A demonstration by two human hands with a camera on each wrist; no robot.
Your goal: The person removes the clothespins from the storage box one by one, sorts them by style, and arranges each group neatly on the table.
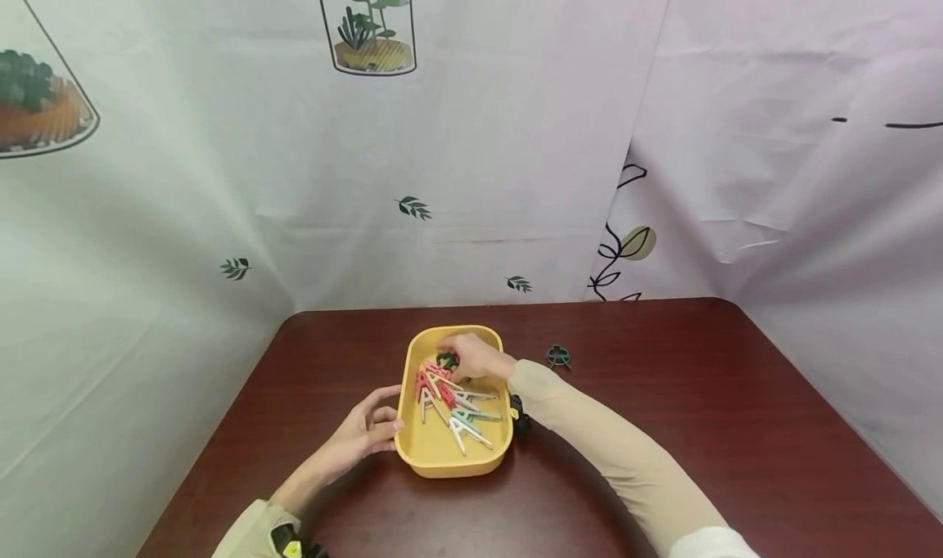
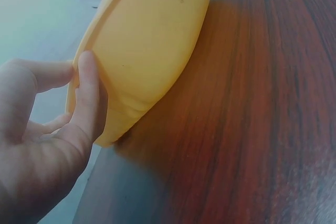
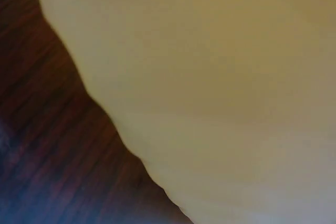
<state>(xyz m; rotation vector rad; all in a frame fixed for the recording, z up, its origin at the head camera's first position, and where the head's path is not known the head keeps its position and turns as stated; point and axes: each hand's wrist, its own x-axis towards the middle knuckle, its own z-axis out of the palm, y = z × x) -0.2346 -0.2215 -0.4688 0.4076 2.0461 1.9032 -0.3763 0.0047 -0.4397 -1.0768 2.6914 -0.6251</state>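
The right hand (image 1: 475, 357) reaches into the far end of the yellow basin (image 1: 442, 458), its fingers curled about a dark green clip (image 1: 447, 361), while the left hand (image 1: 365, 429) pinches the basin's left rim between thumb and fingers. Inside, just nearer than the right hand, pink-and-white clips (image 1: 446, 393) lie in a loose overlapping heap, with a pale green clip (image 1: 464, 416) and a white clip (image 1: 460, 428) toward the near end. Outside, another green clip (image 1: 558, 356) lies on the dark red table (image 1: 663, 370), to the right of the basin and well apart from it.
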